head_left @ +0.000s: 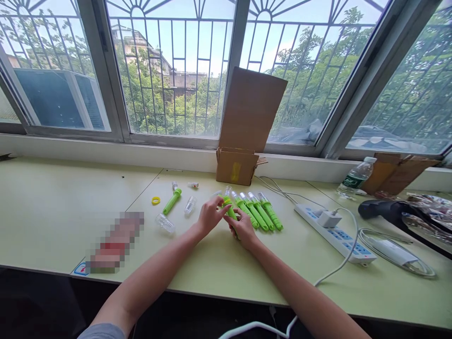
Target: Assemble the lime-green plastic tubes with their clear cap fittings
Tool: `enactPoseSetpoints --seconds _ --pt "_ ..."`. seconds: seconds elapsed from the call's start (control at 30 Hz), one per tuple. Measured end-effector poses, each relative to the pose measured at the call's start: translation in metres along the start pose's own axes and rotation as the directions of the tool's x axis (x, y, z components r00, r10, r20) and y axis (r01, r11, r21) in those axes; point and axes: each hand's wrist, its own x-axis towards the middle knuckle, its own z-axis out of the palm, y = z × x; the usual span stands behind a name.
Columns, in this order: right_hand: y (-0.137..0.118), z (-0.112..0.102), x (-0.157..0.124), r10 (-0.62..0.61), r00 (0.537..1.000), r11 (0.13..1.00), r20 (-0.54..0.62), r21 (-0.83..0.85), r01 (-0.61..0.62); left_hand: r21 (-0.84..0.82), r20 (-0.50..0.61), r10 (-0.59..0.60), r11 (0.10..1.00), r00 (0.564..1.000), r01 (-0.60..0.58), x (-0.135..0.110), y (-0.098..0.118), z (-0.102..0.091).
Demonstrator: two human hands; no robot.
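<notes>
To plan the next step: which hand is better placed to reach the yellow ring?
Probably the left hand: it is nearer the yellow ring, though it holds the upper part of the green tube. The right hand is farther away, holding the tube lower.

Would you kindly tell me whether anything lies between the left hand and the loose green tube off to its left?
Yes: a clear piece lies between the left hand and the loose green tube. A second clear piece lies lower in the view, off that straight path.
</notes>
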Motion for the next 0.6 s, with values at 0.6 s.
enactPoseSetpoints --seconds 0.6 --pt "-0.0003 0.0043 -0.0005 -0.155 0.986 0.986 0.066 -0.043 0.158 -0.142 -0.033 -0.03 0.99 0.999 0.025 -0.0016 -0.0016 0.003"
